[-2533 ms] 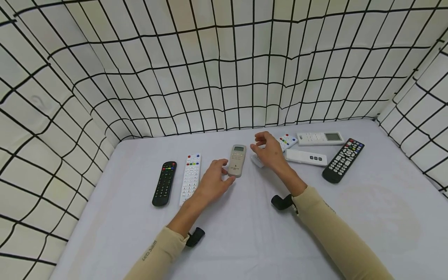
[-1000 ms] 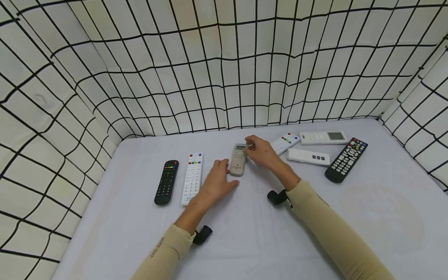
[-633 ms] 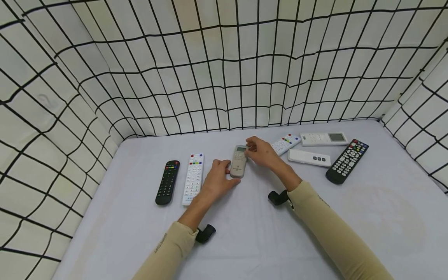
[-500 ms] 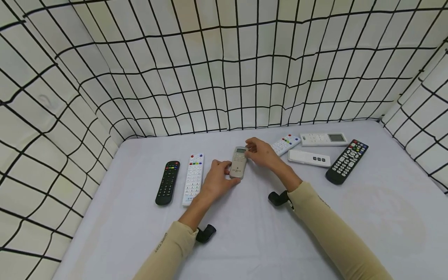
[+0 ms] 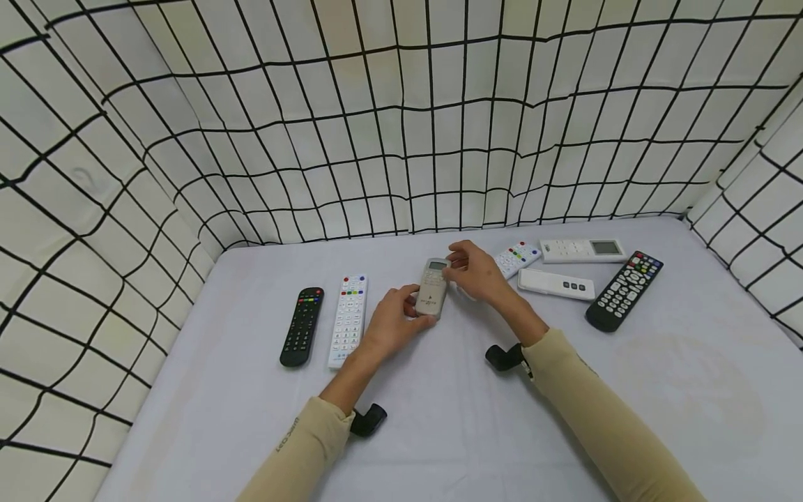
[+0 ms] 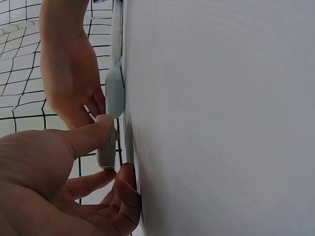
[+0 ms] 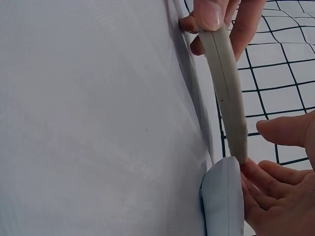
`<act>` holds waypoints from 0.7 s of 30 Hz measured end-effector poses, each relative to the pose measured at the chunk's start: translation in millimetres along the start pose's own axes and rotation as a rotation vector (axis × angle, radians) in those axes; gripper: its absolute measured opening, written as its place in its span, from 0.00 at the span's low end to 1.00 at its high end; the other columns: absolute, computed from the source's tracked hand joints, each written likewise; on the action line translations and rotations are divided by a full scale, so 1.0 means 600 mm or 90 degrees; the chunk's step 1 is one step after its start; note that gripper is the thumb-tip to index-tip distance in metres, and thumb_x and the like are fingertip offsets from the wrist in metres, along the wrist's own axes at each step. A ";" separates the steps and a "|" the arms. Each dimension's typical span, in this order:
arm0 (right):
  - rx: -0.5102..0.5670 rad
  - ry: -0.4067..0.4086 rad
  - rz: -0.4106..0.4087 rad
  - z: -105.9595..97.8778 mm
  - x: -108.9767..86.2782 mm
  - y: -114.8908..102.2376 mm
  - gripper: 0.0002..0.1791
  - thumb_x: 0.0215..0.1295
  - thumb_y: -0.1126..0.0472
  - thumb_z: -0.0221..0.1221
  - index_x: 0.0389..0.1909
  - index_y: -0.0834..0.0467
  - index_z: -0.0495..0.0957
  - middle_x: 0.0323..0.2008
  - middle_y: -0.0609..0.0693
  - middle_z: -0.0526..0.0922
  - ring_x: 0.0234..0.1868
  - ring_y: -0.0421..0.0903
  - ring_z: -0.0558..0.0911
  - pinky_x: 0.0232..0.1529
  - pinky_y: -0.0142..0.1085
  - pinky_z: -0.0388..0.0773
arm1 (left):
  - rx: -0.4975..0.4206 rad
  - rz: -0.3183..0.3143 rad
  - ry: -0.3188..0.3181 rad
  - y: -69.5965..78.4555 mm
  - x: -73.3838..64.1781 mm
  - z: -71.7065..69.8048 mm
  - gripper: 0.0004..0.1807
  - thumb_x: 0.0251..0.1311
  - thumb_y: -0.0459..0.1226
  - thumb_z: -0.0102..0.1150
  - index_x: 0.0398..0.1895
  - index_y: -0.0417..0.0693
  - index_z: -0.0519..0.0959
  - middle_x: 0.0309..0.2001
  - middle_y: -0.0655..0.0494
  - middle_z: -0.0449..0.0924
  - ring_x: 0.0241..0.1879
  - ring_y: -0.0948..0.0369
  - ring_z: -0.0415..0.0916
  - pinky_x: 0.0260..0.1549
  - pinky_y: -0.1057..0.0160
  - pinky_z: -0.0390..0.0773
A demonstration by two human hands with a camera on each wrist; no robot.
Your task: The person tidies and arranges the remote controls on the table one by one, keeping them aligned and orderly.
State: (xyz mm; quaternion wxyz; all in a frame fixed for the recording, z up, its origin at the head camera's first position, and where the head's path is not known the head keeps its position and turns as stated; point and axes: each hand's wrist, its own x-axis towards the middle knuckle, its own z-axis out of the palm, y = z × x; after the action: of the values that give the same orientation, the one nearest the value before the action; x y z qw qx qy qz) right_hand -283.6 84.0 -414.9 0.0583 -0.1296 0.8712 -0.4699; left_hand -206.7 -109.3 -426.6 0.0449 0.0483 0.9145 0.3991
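Observation:
My left hand [image 5: 392, 321] pinches the near end of a small beige air-conditioner remote [image 5: 433, 284], its thumb on the top face and its fingers underneath. From the right wrist view, the remote [image 7: 226, 93] hangs tilted a little above the white cloth. My right hand [image 5: 482, 273] is at its far end; in that same view its fingertips meet the remote's edge while the thumb [image 7: 280, 130] stands away, straight. Partly hidden behind my right hand lies a white remote with coloured buttons [image 5: 516, 259]; a pale rounded remote end [image 7: 224, 201] shows beside the fingers.
To the left lie a black remote [image 5: 301, 328] and a long white remote [image 5: 347, 321]. On the right are a white remote with a screen [image 5: 582, 251], a white three-button remote [image 5: 555, 284] and a black remote [image 5: 624, 291]. Black netting [image 5: 433, 108] over white cloth walls surrounds the table.
My left hand has closed its thumb and fingers on the beige remote and raised it slightly. My right hand came left to its far end, then shifted slightly back right.

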 end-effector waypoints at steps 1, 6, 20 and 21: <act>0.009 0.003 -0.001 0.000 -0.001 0.000 0.31 0.73 0.62 0.61 0.73 0.65 0.65 0.65 0.64 0.79 0.67 0.60 0.78 0.67 0.51 0.77 | -0.008 0.005 -0.002 0.000 0.000 0.000 0.37 0.61 0.37 0.73 0.72 0.39 0.71 0.51 0.42 0.81 0.43 0.56 0.78 0.43 0.61 0.74; 0.045 0.017 -0.004 0.001 0.000 -0.002 0.31 0.72 0.63 0.62 0.73 0.63 0.66 0.66 0.62 0.78 0.66 0.60 0.80 0.64 0.51 0.80 | -0.043 0.008 -0.001 0.004 -0.003 0.001 0.37 0.62 0.36 0.72 0.73 0.38 0.69 0.53 0.42 0.83 0.45 0.55 0.82 0.48 0.57 0.79; 0.094 0.013 0.035 0.011 0.000 -0.004 0.34 0.70 0.60 0.65 0.74 0.60 0.65 0.68 0.61 0.75 0.66 0.59 0.80 0.62 0.50 0.81 | -0.056 0.013 0.013 0.009 -0.018 0.000 0.38 0.62 0.36 0.73 0.73 0.36 0.68 0.51 0.43 0.83 0.43 0.56 0.81 0.44 0.60 0.77; 0.098 0.009 0.043 0.012 -0.001 -0.004 0.34 0.70 0.59 0.65 0.74 0.60 0.65 0.68 0.61 0.75 0.67 0.59 0.80 0.63 0.50 0.80 | -0.057 0.010 0.011 0.009 -0.019 0.000 0.38 0.62 0.36 0.73 0.73 0.36 0.67 0.52 0.43 0.83 0.44 0.56 0.81 0.44 0.60 0.78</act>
State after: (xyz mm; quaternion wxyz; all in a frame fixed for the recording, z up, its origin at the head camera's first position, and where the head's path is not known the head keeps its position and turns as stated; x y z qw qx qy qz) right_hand -280.8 77.2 -416.7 0.0781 -0.0918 0.8366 -0.5343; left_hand -194.8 -107.3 -421.9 0.0357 0.0496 0.8956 0.4406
